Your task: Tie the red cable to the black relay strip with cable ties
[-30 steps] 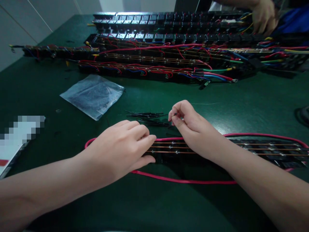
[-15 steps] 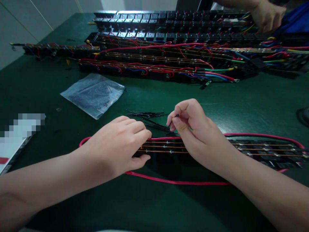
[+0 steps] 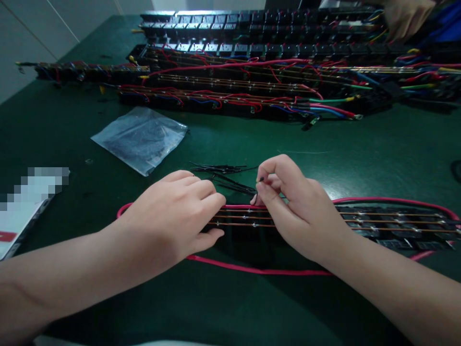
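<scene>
My left hand [image 3: 180, 211] is wrapped over a long black strip with copper rods [image 3: 234, 224], fingers at its far edge and thumb on the near side. A red cable [image 3: 277, 272] loops around this strip and runs along its far edge beside my left fingertips. Between thumb and index finger, my right hand [image 3: 298, 209] pinches a black cable tie [image 3: 261, 179], just above the strip's far edge. Most of that tie is hidden by my fingers. Loose black cable ties [image 3: 221, 168] lie on the green table beyond both hands.
A clear plastic bag [image 3: 142, 139] lies behind my left hand. Several wired black strips [image 3: 216, 98] span the back of the table. At the top right is another person's hand [image 3: 408, 19]. A pale, partly blurred object [image 3: 29, 206] lies at the left edge.
My right hand has come down and nearer to the strip's far edge with the cable tie. The left hand and strip have shifted slightly left. The other person's hand has moved a little right.
</scene>
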Motion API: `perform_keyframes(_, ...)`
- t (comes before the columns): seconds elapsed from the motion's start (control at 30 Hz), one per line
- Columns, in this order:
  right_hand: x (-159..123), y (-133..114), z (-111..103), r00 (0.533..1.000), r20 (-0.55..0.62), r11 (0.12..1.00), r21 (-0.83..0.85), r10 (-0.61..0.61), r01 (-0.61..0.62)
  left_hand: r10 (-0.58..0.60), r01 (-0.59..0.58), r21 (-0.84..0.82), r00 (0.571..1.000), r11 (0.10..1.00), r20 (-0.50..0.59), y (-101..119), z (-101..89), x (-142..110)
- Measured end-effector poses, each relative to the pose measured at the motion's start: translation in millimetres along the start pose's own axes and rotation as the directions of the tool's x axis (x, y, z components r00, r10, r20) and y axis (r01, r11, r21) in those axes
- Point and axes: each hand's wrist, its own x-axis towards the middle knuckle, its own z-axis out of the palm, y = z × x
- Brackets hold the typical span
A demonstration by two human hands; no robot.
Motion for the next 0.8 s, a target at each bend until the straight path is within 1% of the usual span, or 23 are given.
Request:
perform_keyframes(0.2, 0.4, 1.3, -1.1, 1.000, 0.015, 1.000, -0.006, 0.000, 0.001, 0.028, -0.027, -0.032, 0.999, 0.999, 0.027, -1.9, -1.2, 0.5)
perform_keyframes(0.37, 1.8, 0.7, 0.4, 0.999, 0.043, 1.000, -0.003, -0.031, 0.031, 0.018, -0.013, -0.124, 0.999, 0.992, 0.040, -5.5, 1.2, 2.8)
perform_keyframes(0.47, 1.9, 0.2, 2.3, 0.996, 0.027, 0.994, 0.071, -0.081, 0.078, 0.020, -0.015, -0.148, 0.999, 0.989, 0.031, -5.9, 2.3, 3.9)
perform_keyframes(0.53, 1.4, 0.6, 3.5, 0.994, 0.044, 0.986, 0.143, -0.098, 0.091, 0.030, -0.026, -0.145, 0.999, 0.989, 0.030, -5.7, 2.1, 4.4)
perform_keyframes(0.7, 1.0, 3.6, 4.7, 0.993, 0.106, 0.971, 0.237, -0.057, 0.031, 0.034, -0.031, -0.126, 0.999, 0.992, 0.025, -5.0, 0.4, 4.3)
perform_keyframes(0.8, 2.5, 3.2, 4.2, 0.991, 0.113, 0.964, 0.264, -0.065, 0.033, 0.029, -0.023, -0.124, 0.999, 0.992, 0.040, -4.0, -1.0, 4.3)
